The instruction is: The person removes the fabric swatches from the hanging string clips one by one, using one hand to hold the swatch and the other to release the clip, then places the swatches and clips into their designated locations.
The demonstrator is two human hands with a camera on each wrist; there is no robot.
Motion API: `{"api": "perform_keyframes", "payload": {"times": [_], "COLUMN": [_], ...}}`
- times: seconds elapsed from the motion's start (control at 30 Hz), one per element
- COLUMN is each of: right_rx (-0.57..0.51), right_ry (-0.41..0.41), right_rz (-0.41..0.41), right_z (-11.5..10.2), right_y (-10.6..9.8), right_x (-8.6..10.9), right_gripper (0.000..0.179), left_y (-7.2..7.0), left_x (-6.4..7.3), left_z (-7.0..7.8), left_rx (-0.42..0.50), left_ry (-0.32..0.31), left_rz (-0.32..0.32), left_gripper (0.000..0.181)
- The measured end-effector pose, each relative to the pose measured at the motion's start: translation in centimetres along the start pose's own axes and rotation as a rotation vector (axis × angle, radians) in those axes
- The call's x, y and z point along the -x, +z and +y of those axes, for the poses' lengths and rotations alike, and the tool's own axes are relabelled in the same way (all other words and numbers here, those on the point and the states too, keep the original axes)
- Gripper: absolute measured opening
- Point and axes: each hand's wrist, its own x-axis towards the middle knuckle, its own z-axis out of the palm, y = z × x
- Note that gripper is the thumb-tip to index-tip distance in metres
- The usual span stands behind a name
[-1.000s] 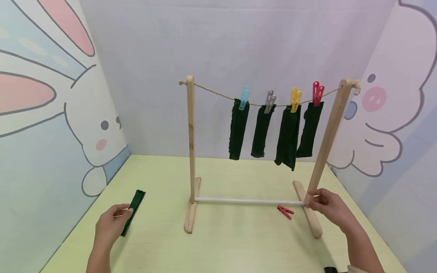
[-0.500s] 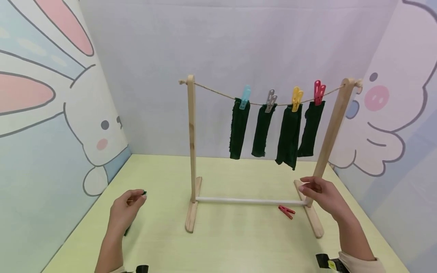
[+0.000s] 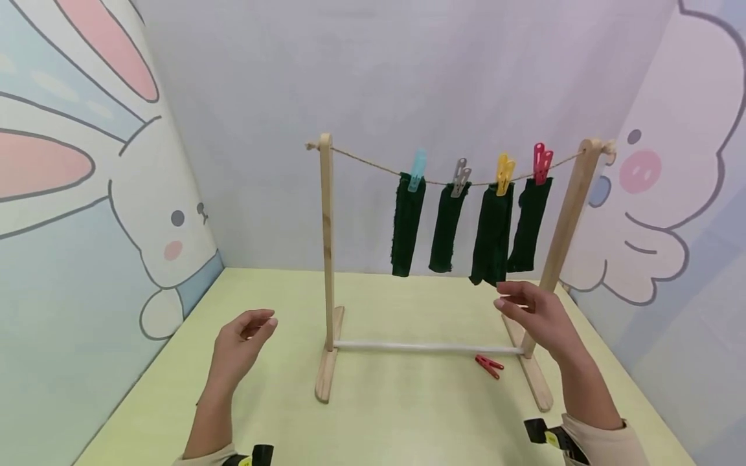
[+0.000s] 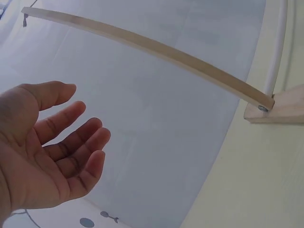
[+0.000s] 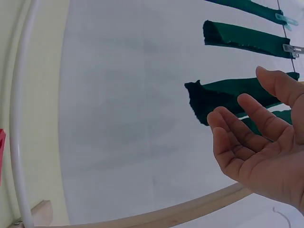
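Head view: four dark green strips (image 3: 406, 226) are hung from a sagging rope (image 3: 367, 157), each held by one peg at its top. Nothing is held by the right hand (image 3: 539, 317); its fingers are loosely bent, thumb apart, before the lower end of the strip under the yellow peg (image 3: 504, 175). Whether that cloth is touched cannot be told. If it were snagged by a fingertip, it could be dragged out of the peg. The right post (image 3: 565, 223) might be knocked by the forearm, and the whole row jolted. A loose red peg (image 3: 488, 366) is seen on the desk (image 3: 402, 414); it could be brushed aside by a lowered arm. The left hand (image 3: 241, 340) is likewise empty, fingers relaxed; the left post (image 3: 327, 246) could be bumped by a careless sweep.
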Motion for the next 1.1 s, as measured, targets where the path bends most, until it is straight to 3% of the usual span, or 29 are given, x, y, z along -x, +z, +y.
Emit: {"api": "perform_keyframes", "payload": {"times": [0.13, 0.27, 0.53, 0.77, 0.97, 1.1], "right_rx": [-0.011, -0.068, -0.243, -0.268, -0.260, -0.248], "right_ry": [-0.053, -0.090, -0.182, -0.253, -0.371, -0.401], "right_rz": [0.066, 0.124, 0.263, 0.282, 0.258, 0.254], "right_z": [-1.0, -2.0, -4.0, -5.1, -6.7, -7.8], "right_y": [0.2, 0.4, 1.2, 2.2, 2.2, 1.9], "right_x": [-0.3, -0.6, -0.9, -1.4, -3.0, -4.0], "right_gripper": [0.037, 0.035, 0.028, 0.027, 0.028, 0.029], "left_y": [1.0, 1.8, 2.2, 3.4, 4.5, 5.1], "left_x": [0.4, 0.7, 1.6, 1.4, 0.4, -0.2], "left_z": [1.0, 2.3, 7.7, 8.3, 9.0, 9.8], "left_rx": [0.048, 0.101, 0.179, 0.240, 0.276, 0.301], "left_ry": [0.053, 0.060, 0.070, 0.108, 0.176, 0.183], "left_rz": [-0.011, -0.016, -0.047, -0.074, -0.094, -0.113], "left_gripper": [0.024, 0.022, 0.020, 0.020, 0.020, 0.020]}}
